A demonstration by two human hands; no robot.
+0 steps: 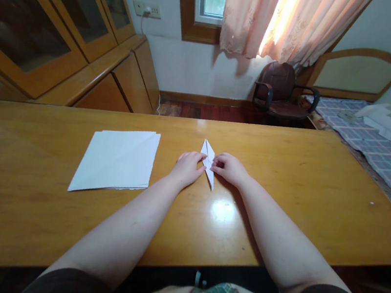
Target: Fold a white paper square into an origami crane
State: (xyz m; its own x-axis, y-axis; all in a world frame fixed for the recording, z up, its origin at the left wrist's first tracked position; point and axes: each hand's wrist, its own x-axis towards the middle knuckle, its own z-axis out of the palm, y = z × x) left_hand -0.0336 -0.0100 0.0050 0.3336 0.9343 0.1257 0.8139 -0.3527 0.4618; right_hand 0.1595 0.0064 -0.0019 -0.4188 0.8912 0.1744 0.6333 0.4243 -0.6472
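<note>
A folded white paper (209, 155), narrow and diamond-shaped with pointed ends, lies on the wooden table (262, 216). Crease lines run across its face. My left hand (189, 166) holds its left side, the thumb and fingertips closed at the edge. On the opposite side, my right hand (229, 168) pinches the right edge near the middle, fingers curled. To the left of my left hand rests a stack of white paper sheets (119, 159), its edges slightly uneven.
Beyond the table stands a brown armchair (280, 90) under a pink curtain (253, 17). A bed (386, 137) with a checked cover is at the right. A glass-fronted wooden cabinet (76, 78) stands along the left wall.
</note>
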